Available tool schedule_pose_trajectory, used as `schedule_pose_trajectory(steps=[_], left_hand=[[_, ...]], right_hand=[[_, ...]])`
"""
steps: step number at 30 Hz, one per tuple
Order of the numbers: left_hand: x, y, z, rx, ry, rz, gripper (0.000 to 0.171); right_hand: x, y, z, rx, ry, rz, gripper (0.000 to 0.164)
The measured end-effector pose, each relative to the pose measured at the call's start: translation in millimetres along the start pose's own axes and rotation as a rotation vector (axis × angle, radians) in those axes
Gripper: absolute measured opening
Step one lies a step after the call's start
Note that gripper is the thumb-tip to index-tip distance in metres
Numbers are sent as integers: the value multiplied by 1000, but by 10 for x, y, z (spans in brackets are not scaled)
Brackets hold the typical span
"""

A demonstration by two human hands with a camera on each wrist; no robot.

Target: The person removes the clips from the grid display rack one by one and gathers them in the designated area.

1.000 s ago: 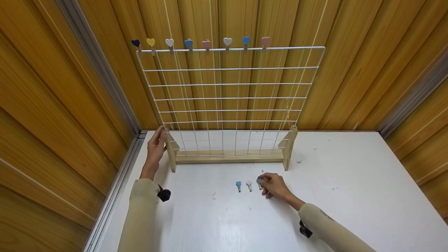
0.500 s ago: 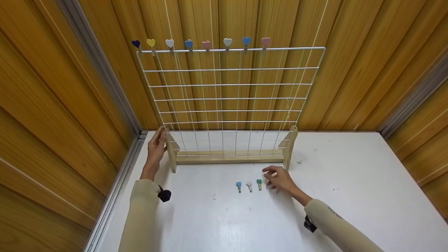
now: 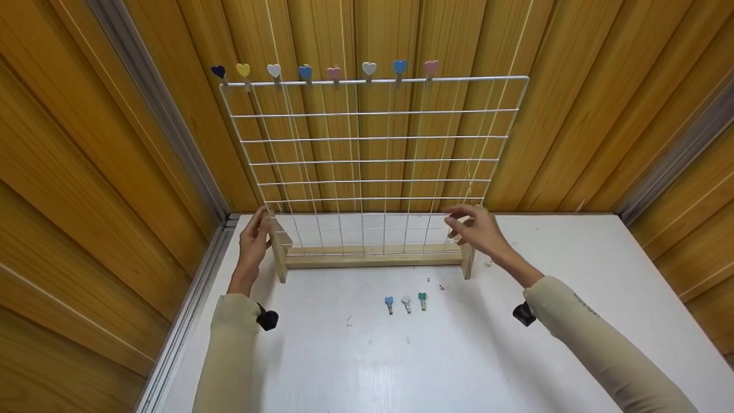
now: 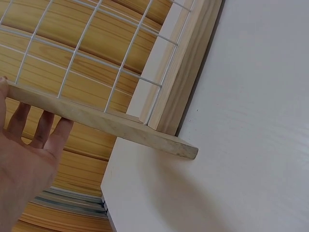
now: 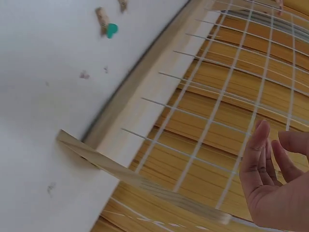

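Note:
A white wire grid (image 3: 344,82) stands upright in a wooden base (image 3: 375,261) at the back of the white table. My left hand (image 3: 252,244) holds the base's left wooden upright (image 4: 106,123), thumb near its top and fingers against the outer side. Raised before the right upright (image 5: 145,181), my right hand (image 3: 479,232) has loosely bent fingers, with nothing between thumb and fingertips. Three small heart clips lie in a row on the table: blue (image 3: 389,301), white (image 3: 406,302) and green (image 3: 422,297). Several more, among them a pink heart clip (image 3: 431,69), stand along the grid's top bar.
Wood-panelled walls (image 3: 602,103) enclose the table (image 3: 344,355) at the back and sides. A metal rail (image 3: 189,287) runs along its left edge. Small specks (image 3: 441,287) lie on the tabletop near the base's right end.
My right hand has let go of the green heart clip, leaving it beside the white one, and has risen to the right side of the grid. My left hand stays on the upright.

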State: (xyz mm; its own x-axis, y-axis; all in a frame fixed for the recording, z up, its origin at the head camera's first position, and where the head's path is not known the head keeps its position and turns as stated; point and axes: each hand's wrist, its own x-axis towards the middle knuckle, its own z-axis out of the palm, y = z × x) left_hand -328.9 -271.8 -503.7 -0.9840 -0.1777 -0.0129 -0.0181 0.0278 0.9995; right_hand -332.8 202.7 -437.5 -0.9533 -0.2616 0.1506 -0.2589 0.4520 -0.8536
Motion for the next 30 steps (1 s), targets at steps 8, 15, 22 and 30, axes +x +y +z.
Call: schedule_pose_trajectory(steps=[8, 15, 22, 30], left_hand=[[8, 42, -11, 5, -8, -34, 58], [3, -15, 11, 15, 6, -10, 59], [20, -55, 62, 15, 0, -37, 58], [18, -24, -42, 29, -14, -7, 59]], right_hand=[[241, -992, -354, 109, 94, -170, 31], [413, -1930, -567, 179, 306, -346, 32], [583, -2163, -591, 239, 288, -333, 54], [829, -2013, -493, 312, 82, -316, 52]])
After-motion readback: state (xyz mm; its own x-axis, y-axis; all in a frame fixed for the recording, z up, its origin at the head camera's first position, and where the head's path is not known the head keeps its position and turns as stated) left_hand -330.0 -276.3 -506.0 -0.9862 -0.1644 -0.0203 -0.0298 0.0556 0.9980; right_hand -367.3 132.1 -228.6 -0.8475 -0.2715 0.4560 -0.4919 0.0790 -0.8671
